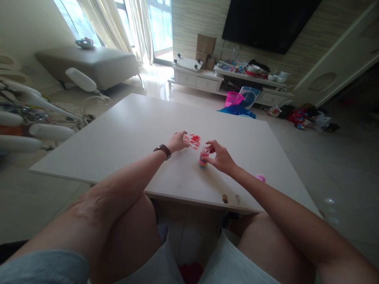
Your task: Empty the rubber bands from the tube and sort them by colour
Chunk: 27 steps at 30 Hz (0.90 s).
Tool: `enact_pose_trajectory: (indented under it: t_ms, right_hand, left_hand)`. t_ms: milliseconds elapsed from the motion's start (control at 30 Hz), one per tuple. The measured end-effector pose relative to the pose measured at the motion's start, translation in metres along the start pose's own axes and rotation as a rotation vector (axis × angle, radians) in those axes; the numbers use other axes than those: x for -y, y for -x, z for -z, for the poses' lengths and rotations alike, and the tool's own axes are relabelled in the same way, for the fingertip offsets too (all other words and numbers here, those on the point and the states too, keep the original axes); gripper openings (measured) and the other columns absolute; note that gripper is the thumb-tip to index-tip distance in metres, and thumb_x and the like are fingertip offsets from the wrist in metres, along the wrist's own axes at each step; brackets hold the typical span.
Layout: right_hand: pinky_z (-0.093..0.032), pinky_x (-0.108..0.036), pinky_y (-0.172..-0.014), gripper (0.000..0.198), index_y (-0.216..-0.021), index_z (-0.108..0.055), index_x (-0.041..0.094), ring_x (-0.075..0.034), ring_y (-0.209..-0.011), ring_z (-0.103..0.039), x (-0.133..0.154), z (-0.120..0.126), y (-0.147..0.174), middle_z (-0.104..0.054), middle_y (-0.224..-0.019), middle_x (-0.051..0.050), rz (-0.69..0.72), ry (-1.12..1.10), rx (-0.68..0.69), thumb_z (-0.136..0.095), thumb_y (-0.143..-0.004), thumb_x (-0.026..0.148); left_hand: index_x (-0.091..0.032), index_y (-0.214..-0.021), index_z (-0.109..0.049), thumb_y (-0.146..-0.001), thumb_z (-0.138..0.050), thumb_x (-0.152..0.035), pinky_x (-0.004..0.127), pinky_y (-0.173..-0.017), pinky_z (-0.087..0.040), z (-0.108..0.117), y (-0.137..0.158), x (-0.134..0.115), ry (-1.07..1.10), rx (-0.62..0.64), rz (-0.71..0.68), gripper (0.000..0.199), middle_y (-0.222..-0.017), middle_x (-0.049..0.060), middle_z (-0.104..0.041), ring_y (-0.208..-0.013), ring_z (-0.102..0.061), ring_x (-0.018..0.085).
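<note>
My left hand rests on the white table, its thumb and fingers apart and curved around the near edge of a loose pile of small red pieces. Something pale or clear shows among the red between those fingers, too small to make out. A small clear jar stands upright just right of the pile, with coloured layers inside, pink and yellow near the bottom. Around its right side my right hand is closed, thumb in front and fingers behind. The jar's mouth shows no lid.
On the white table, a pink object lies beyond my right forearm. Near the front edge are a small yellow figure and a small clear piece. A pink basket and a blue bag stand past the far edge.
</note>
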State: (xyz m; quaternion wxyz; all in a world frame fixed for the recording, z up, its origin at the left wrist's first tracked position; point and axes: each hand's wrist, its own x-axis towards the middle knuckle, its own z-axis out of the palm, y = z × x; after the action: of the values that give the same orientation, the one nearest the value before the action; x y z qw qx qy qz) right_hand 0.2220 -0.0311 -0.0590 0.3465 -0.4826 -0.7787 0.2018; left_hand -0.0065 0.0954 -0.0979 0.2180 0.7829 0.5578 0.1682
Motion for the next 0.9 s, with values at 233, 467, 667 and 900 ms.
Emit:
enact_pose_trajectory:
  t_ms: [233, 467, 667, 900]
  right_hand:
    - [-0.059, -0.040, -0.086, 0.054, -0.122, -0.054, 0.026, -0.020, -0.088, -0.068, -0.001, 0.001, 0.002, -0.070, -0.099, -0.003, -0.008, -0.005, 0.006, -0.081, -0.076, 0.024]
    - [-0.058, -0.040, -0.087, 0.054, -0.122, -0.055, 0.025, -0.020, -0.089, -0.068, 0.001, 0.001, 0.000, -0.069, -0.098, -0.002, -0.005, -0.015, 0.010, -0.081, -0.075, 0.023]
    - [-0.059, -0.041, -0.088, 0.053, -0.121, -0.055, 0.027, -0.021, -0.090, -0.069, 0.003, 0.003, 0.001, -0.070, -0.099, -0.003, -0.020, -0.005, 0.009, -0.081, -0.075, 0.024]
    - [-0.059, -0.042, -0.088, 0.053, -0.122, -0.054, 0.026, -0.022, -0.091, -0.069, -0.003, 0.006, 0.001, -0.071, -0.101, -0.004, -0.014, -0.021, 0.013, -0.081, -0.077, 0.026]
  left_hand:
    - [-0.036, -0.161, -0.031, -0.081, -0.069, -0.054, 0.064, -0.120, -0.023, -0.027, -0.001, -0.012, -0.082, 0.131, -0.054, 0.090, -0.173, 0.012, -0.016, -0.156, -0.014, 0.046]
    - [-0.035, -0.151, -0.046, -0.097, -0.045, -0.043, 0.071, -0.120, -0.012, -0.034, -0.001, -0.011, -0.087, 0.136, -0.168, 0.054, -0.170, 0.004, -0.029, -0.159, -0.010, 0.038]
    - [-0.021, -0.096, -0.070, -0.091, -0.051, -0.022, 0.051, -0.111, -0.035, -0.032, -0.011, -0.011, -0.099, -0.005, -0.234, 0.019, -0.122, 0.011, -0.072, -0.128, -0.054, 0.029]
    - [-0.018, -0.084, -0.070, -0.077, -0.058, -0.013, 0.033, -0.082, -0.048, -0.027, -0.015, -0.012, -0.024, -0.033, -0.231, 0.015, -0.084, 0.007, -0.074, -0.083, -0.065, 0.021]
